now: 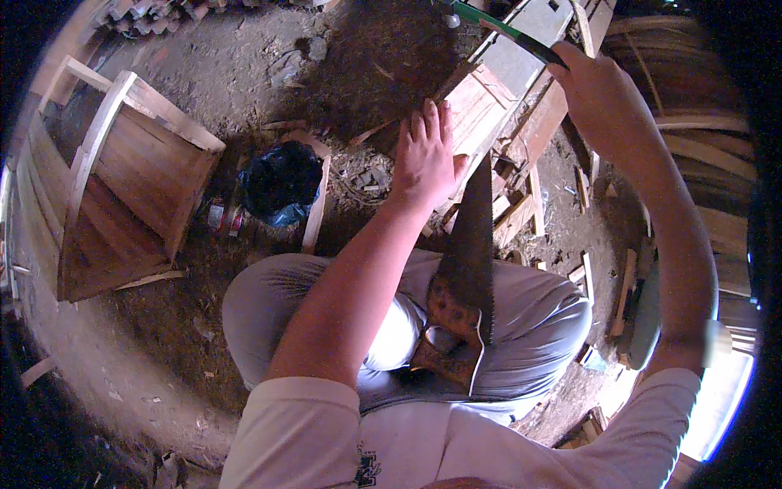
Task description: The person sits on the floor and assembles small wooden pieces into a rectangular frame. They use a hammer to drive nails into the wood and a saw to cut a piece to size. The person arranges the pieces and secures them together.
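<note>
"Left hand laid palm-down, fingers close together, thumb out to the side, clamped on nothing! Where's that pale, flat wooden board?"

"Right there at the near end of the long, grey-topped worktop, the hand at its left edge. And look across: the right hand is wrapped round the dark end of a slim green-and-black tool!"

"Touching the worktop, is it?"

"Can't tell; it slants over the worktop, out past the left edge."

"So what makes this good work?"

"Steady weight through the left palm, I'd say, with fingertips tucked back from any edge the tool could reach. Firm right wrist, too, or it may wander."

"And below?"

"Ooh, a dark-bladed handsaw with a brown wooden handle, lying over the light grey trousers, blade pointing toward the worktop's near end, teeth facing right! Lean in carelessly and they could snag the cloth; parking it elsewhere looks wiser."
</note>
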Demonstrator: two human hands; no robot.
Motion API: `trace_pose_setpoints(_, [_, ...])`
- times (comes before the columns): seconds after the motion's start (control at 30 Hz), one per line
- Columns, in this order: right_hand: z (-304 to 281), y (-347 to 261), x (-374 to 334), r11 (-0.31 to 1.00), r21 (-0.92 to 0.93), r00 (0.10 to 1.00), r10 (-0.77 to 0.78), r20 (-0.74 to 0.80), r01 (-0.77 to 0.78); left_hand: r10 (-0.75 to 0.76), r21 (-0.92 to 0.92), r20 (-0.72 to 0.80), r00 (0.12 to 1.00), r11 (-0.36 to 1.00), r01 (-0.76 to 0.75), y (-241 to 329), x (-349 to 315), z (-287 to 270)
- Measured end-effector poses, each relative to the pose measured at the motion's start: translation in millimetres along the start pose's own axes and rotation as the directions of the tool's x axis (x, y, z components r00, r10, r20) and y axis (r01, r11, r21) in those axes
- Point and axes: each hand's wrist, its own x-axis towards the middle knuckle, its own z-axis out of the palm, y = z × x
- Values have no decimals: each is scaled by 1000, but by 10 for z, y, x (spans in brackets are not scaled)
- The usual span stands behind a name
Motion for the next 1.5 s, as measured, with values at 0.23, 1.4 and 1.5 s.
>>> trace_pose_setpoints(0.23, [370,528,-195,995,-96,990,1,143,13,7,-8,-20,1000,1000,-7,18,14,24])
trace_pose_setpoints(1.4, [368,388,-143,983,-142,993,-110,33,114,30,20,-21,999,999,-30,9,24,20])
trace_pose_setpoints(1.5, [164,83,-172,1000,21,998,21,-57,-20,15,2,29,999,1000,-16,17,23,-7])
